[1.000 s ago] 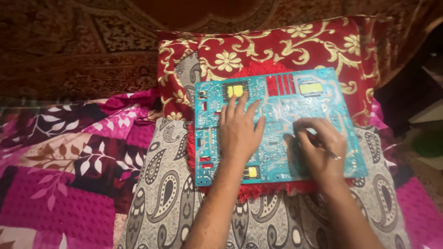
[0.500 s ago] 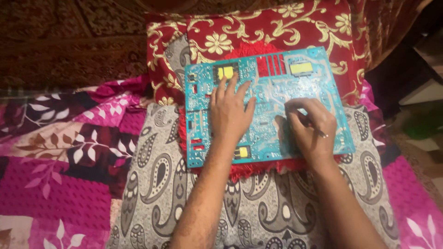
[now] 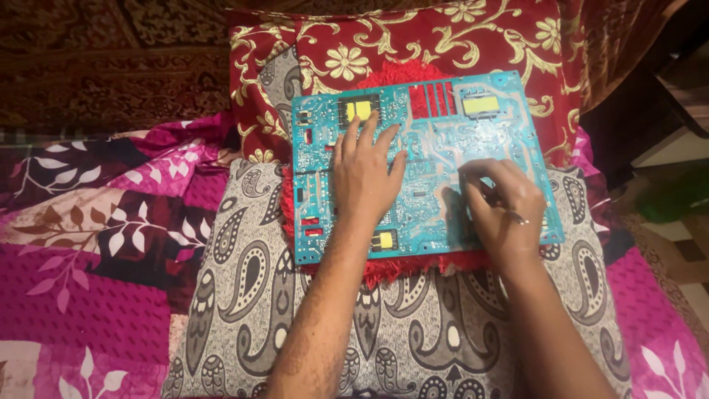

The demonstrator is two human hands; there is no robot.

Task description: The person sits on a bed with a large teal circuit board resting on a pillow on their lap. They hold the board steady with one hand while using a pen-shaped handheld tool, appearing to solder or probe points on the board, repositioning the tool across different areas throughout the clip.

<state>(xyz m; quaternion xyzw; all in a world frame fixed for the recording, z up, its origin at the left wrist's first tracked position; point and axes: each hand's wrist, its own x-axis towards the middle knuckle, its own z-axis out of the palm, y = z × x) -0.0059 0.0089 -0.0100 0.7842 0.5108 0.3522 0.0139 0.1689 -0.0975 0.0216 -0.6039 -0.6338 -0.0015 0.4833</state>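
Large teal printed circuit board [image 3: 428, 170] lies on red shaggy mat [image 3: 413, 266] atop grey paisley cushion [image 3: 413, 332]. Left hand [image 3: 365, 177] flat, fingers spread, steadying it; right hand [image 3: 502, 210] pinches thin metal tool [image 3: 512, 214]. Best w/ firm pressure, tip strokes short.

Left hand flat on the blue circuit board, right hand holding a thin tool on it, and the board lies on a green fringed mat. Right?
Not quite. In the head view, the mat under the blue circuit board is red, not green. The left hand lies flat on the board and the right hand holds a thin tool.
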